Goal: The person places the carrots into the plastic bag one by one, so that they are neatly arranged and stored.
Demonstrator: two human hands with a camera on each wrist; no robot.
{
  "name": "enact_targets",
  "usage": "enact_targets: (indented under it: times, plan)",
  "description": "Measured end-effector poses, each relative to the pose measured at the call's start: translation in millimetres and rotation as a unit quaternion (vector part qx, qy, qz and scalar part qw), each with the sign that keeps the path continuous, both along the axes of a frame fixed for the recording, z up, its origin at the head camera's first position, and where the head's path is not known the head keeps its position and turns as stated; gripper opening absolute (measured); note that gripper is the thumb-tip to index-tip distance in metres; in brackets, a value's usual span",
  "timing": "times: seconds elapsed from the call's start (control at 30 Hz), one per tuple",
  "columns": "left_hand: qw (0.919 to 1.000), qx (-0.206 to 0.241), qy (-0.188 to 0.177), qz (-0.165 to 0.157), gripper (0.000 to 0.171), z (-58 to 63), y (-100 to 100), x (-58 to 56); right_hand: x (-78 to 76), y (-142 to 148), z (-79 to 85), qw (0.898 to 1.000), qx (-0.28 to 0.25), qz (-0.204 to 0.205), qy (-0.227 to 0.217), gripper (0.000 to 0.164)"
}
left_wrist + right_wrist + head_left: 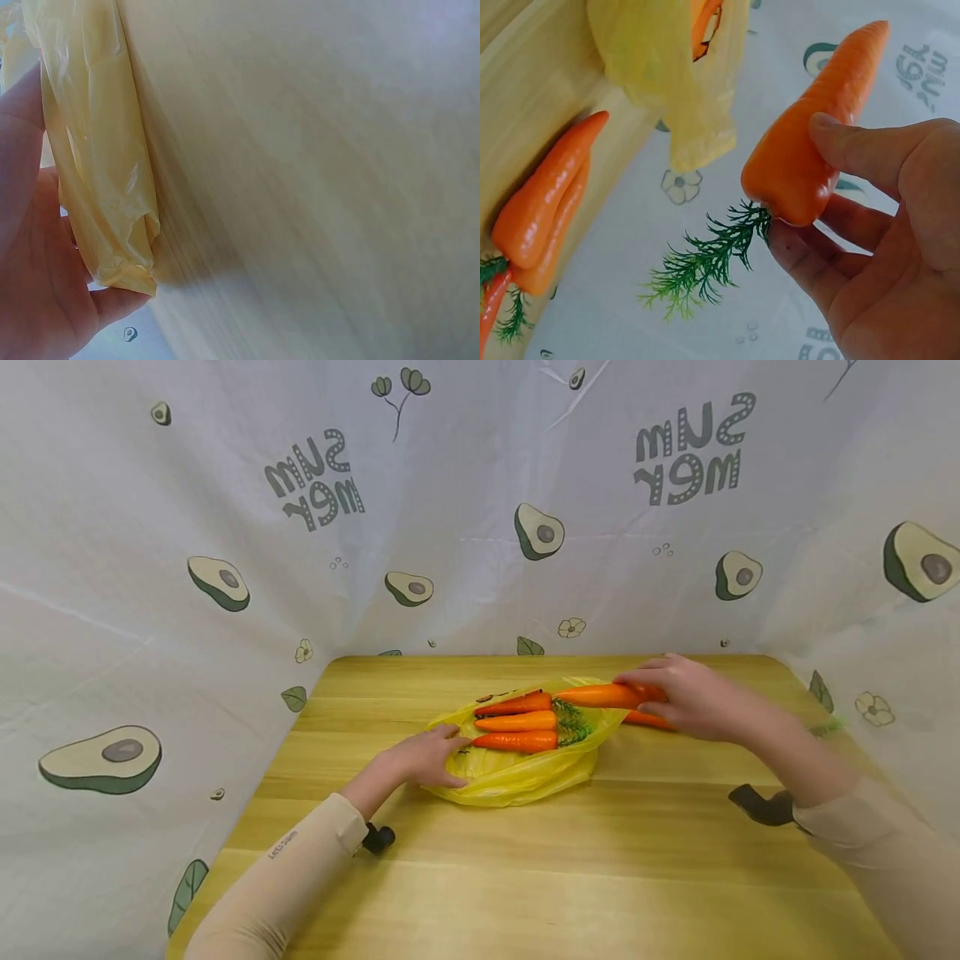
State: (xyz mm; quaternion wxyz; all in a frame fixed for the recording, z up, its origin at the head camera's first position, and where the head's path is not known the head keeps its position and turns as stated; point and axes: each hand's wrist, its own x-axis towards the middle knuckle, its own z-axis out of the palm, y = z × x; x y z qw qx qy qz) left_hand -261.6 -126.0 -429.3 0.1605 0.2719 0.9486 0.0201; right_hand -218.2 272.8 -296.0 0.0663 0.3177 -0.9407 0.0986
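Note:
A thin yellow plastic bag [517,789] lies on the table with its mouth spread. Three orange carrots [517,742] lie side by side in it, green tops toward the right. At the bag's left rim my left hand [427,756] holds the plastic, also seen in the left wrist view as a bag fold [105,150] against my fingers. Over the bag's right edge, my right hand [693,697] grips another carrot [806,142] between thumb and fingers, near its thick end. Its tip points left toward the bag, and its feathery green top hangs free.
More carrots [544,202] with green leaves lie on the wooden table [480,877] right of the bag, partly hidden by my right hand in the head view. A white cloth [465,468] printed with avocados surrounds the table's back and sides.

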Motion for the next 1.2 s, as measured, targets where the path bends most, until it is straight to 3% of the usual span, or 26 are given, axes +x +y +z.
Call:
enact_targets:
  times: [0.83, 1.2]
  plan:
    - [0.9999, 0.007, -0.012, 0.003, 0.083, 3.7, 1.8, 0.5, -30.6, -70.8, -11.4, 0.994, 0.054, 0.085, -0.038, 0.037]
    - [0.9999, 0.008, -0.015, 0.003, 0.083, 3.1, 1.6, -0.5, -39.1, -101.0, -18.4, 0.987, 0.11, 0.078, -0.089, 0.043]
